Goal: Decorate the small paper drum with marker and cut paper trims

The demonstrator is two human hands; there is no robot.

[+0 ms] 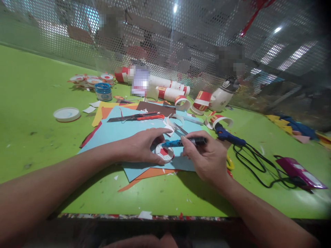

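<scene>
My left hand is closed round the rim of a small white paper disc, thumb on the near side. The disc has a red centre, dark lines and small blue dots, and looks like a cut cup base. My right hand grips a black marker whose front part is smeared with blue paint. Its blue tip touches or hovers just over the disc's upper edge; I cannot tell which. Under my right hand lie scissors, blades showing beyond it and a yellow handle on its right.
Light blue paper lies beneath my hands, with a utility knife on it. Behind stand an open blue paint jar, its lid, decorated discs and cut paper cups. At right are a glue gun, its cord and a purple packet.
</scene>
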